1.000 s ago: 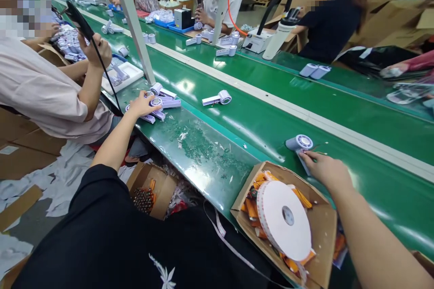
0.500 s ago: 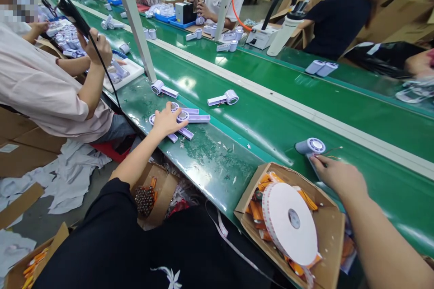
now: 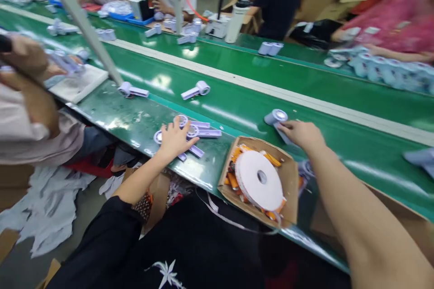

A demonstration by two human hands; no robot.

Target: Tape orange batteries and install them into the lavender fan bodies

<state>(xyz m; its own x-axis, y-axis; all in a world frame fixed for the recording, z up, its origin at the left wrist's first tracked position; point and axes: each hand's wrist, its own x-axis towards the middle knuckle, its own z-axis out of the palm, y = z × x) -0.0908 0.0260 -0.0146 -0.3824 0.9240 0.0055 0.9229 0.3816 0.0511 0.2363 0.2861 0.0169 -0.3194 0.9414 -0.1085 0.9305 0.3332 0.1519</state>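
Observation:
My left hand lies with its fingers spread over a cluster of lilac handheld fan bodies on the near ledge of the green line. Their round heads are partly under my fingers, and their open handle channels point right and toward me. Farther right, my right hand pinches the handle of another lilac fan body over the belt. Its round head faces up, and my fingers hide part of the handle. Two more fan bodies, one at the ledge edge and one on the belt, lie beyond my left hand.
Between my arms stands a cardboard box with orange-wrapped parts and a white tape reel. A slanted metal post rises at left, near a co-worker's arm. Several people sit across the belt. A blurred lilac part lies far right.
The view has swung right, bringing a person in pink into sight. My left hand stays over the cluster, and my right hand still grips its fan body. The loose wires there no longer show.

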